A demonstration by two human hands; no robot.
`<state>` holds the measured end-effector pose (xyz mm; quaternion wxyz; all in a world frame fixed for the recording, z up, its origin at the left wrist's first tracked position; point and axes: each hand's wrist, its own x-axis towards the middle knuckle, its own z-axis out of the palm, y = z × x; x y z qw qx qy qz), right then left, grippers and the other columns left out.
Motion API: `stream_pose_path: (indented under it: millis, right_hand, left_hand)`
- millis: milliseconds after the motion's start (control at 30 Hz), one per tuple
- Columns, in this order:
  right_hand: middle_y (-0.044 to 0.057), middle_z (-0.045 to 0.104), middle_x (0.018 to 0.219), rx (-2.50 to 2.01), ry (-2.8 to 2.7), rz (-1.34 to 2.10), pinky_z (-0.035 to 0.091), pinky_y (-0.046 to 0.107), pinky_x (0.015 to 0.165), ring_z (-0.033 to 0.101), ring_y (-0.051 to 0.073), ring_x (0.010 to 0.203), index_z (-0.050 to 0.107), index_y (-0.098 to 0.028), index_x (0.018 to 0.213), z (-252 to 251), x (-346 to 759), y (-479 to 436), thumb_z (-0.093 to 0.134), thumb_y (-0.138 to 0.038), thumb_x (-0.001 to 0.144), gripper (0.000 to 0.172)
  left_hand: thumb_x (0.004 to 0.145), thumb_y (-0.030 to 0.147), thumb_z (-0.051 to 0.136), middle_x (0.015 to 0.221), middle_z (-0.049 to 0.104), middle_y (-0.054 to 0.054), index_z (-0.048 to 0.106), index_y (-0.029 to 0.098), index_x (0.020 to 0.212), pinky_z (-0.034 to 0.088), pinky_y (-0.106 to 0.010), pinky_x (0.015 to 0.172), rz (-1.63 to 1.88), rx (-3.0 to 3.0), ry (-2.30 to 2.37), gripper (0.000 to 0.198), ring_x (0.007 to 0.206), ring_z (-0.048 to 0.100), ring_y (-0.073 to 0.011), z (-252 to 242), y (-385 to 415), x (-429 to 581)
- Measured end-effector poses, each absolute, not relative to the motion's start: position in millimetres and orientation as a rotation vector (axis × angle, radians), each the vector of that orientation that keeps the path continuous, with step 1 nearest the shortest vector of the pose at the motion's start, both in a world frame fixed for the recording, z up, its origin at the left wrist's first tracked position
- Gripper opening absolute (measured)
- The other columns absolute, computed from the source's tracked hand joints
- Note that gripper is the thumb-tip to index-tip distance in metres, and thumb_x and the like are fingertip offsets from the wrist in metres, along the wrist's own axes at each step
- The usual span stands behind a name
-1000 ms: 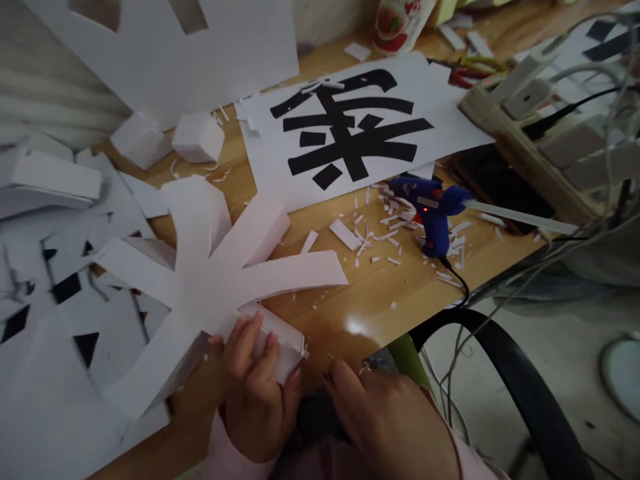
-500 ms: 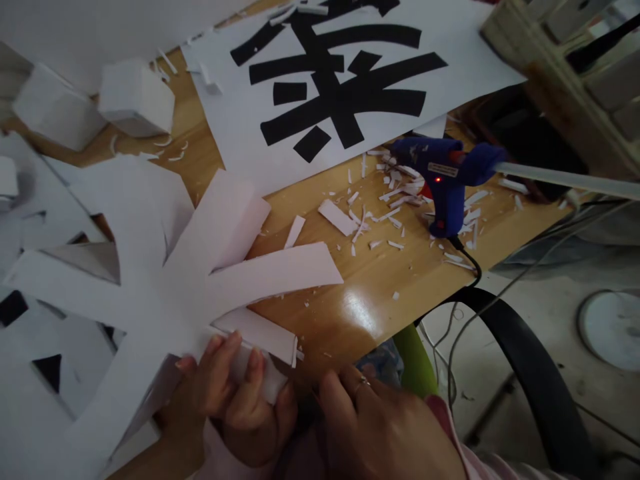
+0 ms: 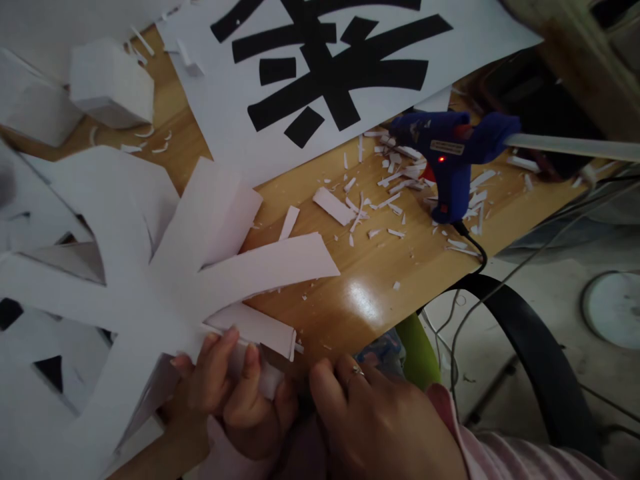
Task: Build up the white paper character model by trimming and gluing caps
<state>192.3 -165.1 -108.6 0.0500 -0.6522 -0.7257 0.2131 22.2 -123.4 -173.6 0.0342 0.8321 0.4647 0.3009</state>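
A large white cut-out character with branching arms [image 3: 135, 293], apparently of foam board, lies at the left with side walls on some of its edges. Beside its lower branches, my left hand [image 3: 245, 393] has its fingers curled around a white strip [image 3: 270, 379], which lies close against the cut-out. To the right, just off the table's front edge, my right hand [image 3: 375, 413], with a ring on one finger, is closed with its knuckles up. Its fingertips are hidden, so whatever it holds does not show.
A blue glue gun [image 3: 445, 160] with a lit red light stands among white scraps [image 3: 395, 173], its cord hanging off the edge. Behind lies a sheet with black printed strokes [image 3: 330, 73]. White blocks [image 3: 113, 83] sit at back left. A black chair armrest [image 3: 530, 360] curves at right.
The view has shifted slightly, so the table things appear a little higher and mostly further outward. Both hands keep nearly the same pose, the left still on the white strip.
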Motion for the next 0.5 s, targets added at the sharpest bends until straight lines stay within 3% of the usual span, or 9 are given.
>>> stream_pose_path:
  millis: [133,267,433,500]
  right_hand:
    - [-0.003,0.062,0.066,-1.977,-2.198,0.659,0.031,0.031,0.039,0.062,0.017,0.047,0.052,-0.021,0.099,-110,193,-170,0.053,-0.018,0.084,0.015]
    - [-0.003,0.062,0.067,-1.990,-2.219,0.637,0.034,0.030,0.039,0.062,0.016,0.048,0.052,-0.020,0.100,-113,194,-176,0.054,-0.016,0.083,0.018]
    - [-0.003,0.062,0.069,-1.972,-2.267,0.682,0.034,0.030,0.040,0.062,0.016,0.049,0.052,-0.021,0.098,-112,195,-179,0.057,-0.018,0.082,0.016]
    - [-0.002,0.064,0.071,-1.969,-2.278,0.731,0.033,0.030,0.041,0.063,0.016,0.050,0.052,-0.021,0.096,-112,195,-174,0.058,-0.018,0.083,0.015]
  left_hand:
    - [0.094,0.030,0.053,0.150,0.048,-0.014,0.047,0.018,0.140,0.017,-0.047,0.125,1.045,2.675,1.395,0.048,0.146,0.037,-0.0240,-169,-120,30]
    - [0.095,0.029,0.047,0.154,0.043,-0.010,0.039,0.022,0.150,0.010,-0.055,0.127,1.005,2.618,1.408,0.055,0.147,0.034,-0.0261,-166,-120,33]
    - [0.087,0.021,0.053,0.150,0.045,-0.014,0.041,0.020,0.149,0.031,-0.054,0.117,0.992,2.582,1.387,0.062,0.140,0.040,-0.0296,-167,-123,31]
    - [0.087,0.023,0.052,0.149,0.043,-0.013,0.041,0.023,0.147,0.032,-0.055,0.115,0.972,2.505,1.431,0.061,0.138,0.040,-0.0304,-171,-127,29]
